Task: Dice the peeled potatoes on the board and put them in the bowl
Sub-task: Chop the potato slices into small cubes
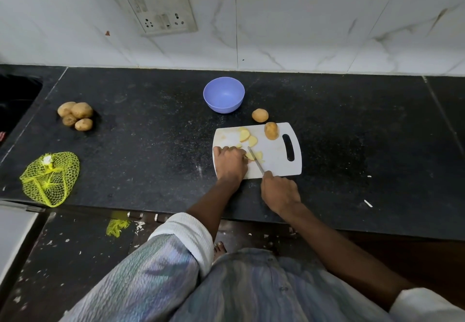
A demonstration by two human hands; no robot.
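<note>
- Net bag [49, 178], yellow, front left of counter [151, 150]; contents unclear, looks slack, with a white tag at its top.
- Four unpeeled potatoes [76, 116] heaped at left rear of the counter, touching each other, well apart from the board.
- Bowl [223, 94], purple, upright, behind the board and apart from it; nothing visible inside.
- Board [275, 150], white, handle slot at its right end, lies flat on the counter mid-frame.
- On the board: pale slices [247, 138] spread over the left-centre part, some overlapping; more cut pieces [256, 156] by the blade.
- Left hand [230, 162] rests knuckles-up on the board's left end, fingers curled down, pinning the cut pieces; fingertips hidden.
- Knife [255, 162] runs diagonally, tip toward the rear left, blade on the pieces just right of the left hand.
- Right hand [280, 192] at the board's front edge, clenched round the knife handle, wrist angled in from the right.
- Whole potato [271, 130] on the board's rear edge, near the slot.
- Second potato [260, 115] on the counter just behind the board, right of the bowl.
- Both sleeves rolled up, forearms bare.
</note>
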